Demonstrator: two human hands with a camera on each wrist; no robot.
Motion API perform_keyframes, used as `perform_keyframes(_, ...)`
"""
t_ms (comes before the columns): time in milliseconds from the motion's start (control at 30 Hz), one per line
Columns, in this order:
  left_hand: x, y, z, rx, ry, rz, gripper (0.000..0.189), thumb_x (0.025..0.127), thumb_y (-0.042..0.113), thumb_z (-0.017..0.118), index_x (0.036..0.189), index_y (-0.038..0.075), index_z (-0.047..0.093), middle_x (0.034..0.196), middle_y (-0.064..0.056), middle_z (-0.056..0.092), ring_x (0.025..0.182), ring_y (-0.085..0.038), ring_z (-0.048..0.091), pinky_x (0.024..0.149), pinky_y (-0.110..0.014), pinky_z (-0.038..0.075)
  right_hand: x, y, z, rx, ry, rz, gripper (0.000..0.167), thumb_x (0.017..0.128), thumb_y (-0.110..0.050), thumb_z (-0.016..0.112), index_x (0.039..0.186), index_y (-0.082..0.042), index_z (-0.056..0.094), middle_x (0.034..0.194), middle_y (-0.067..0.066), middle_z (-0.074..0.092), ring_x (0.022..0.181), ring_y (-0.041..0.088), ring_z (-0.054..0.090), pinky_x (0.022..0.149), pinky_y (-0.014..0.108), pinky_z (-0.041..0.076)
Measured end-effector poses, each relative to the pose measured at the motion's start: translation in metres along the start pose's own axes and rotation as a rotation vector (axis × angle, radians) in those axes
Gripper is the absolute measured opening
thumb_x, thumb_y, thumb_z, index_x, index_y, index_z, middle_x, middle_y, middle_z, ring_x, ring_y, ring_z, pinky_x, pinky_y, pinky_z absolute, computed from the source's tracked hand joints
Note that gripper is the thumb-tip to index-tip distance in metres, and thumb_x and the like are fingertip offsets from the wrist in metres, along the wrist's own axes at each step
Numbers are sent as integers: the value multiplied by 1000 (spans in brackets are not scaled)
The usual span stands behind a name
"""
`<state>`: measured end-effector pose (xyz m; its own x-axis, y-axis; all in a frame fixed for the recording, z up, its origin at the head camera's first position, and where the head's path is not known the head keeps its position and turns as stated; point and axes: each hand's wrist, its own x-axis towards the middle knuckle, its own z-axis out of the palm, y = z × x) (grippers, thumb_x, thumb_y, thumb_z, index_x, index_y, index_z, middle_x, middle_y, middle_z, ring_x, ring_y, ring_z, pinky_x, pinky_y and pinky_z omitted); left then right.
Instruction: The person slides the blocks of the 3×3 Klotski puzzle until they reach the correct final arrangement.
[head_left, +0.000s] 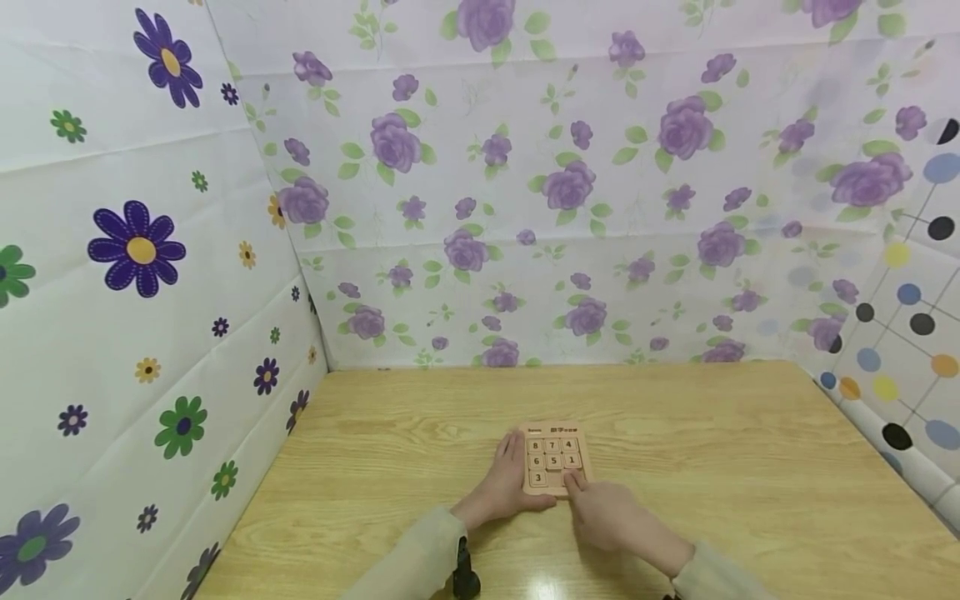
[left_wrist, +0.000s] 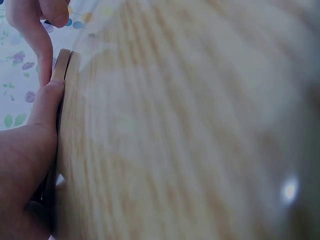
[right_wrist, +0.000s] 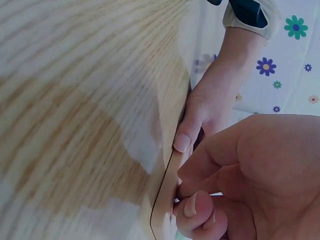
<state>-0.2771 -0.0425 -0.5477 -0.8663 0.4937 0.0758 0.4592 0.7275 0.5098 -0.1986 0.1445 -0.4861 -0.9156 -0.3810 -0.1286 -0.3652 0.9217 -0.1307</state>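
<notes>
A wooden number slide puzzle [head_left: 587,443] lies flat on the table, its tiles reading 8, 7, 4, then 6, 5, 1, then 3 in the near row. Beside the 3 is a gap, and fingers cover most of the near right corner. My left hand [head_left: 507,485] holds the frame at its left side, fingers along that edge and thumb against the near edge. From the right, my right hand [head_left: 609,514] presses fingertips onto the near right tile. The right wrist view shows its other fingers bent beside the puzzle's edge [right_wrist: 162,215].
The wood-grain table [head_left: 390,433] stretches out on both sides of the puzzle. Behind it hangs a purple-rose cloth [head_left: 525,275], with a daisy-patterned cloth [head_left: 150,333] on the left and a dotted one [head_left: 915,333] on the right. A black strap [head_left: 463,567] sits on the left wrist.
</notes>
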Motion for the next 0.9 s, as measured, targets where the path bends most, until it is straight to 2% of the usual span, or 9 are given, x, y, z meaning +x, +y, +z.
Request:
perform_keyframes(167,1,0,-1,-4,0,-5,128,72,58,77,150,-11,3,158,-29,9,149,-40,8,121,-47,18,0,1,-2,50,-4,17,59,87,-14,62,141,3,45,145,22,46,52,17,45,43,27,42)
perform_keyframes(267,2,-2,-1,0,-5,-8,128,72,59,77,151,-10,3,159,-29,8,149,-40,7,121,-47,18,0,2,-2,46,-4,24,60,86,-16,64,141,2,46,145,21,47,49,15,40,41,25,37)
perform_keyframes(467,1,-3,-1,4,-17,-4,127,73,58,76,150,-11,2,158,-30,8,149,-40,7,122,-47,19,1,3,-5,33,-5,37,58,85,-14,64,139,2,48,143,22,49,56,19,48,42,28,40)
perform_keyframes(667,1,-2,-1,10,-17,0,127,74,60,75,150,-12,3,158,-31,8,149,-40,7,122,-47,20,2,3,-4,27,-9,48,54,88,-14,59,138,2,49,143,21,50,52,18,45,41,29,39)
perform_keyframes(700,1,-2,-1,9,-14,2,127,74,59,75,150,-12,3,158,-31,8,149,-41,7,121,-48,21,2,3,-4,26,-3,44,52,89,-15,59,138,2,50,143,21,50,55,19,49,42,29,40)
perform_keyframes(900,-1,-2,0,-4,-8,4,127,73,57,77,150,-13,4,158,-31,8,148,-41,8,121,-49,20,1,-2,-6,45,28,13,50,93,-18,56,139,1,48,143,20,50,57,21,54,45,28,44)
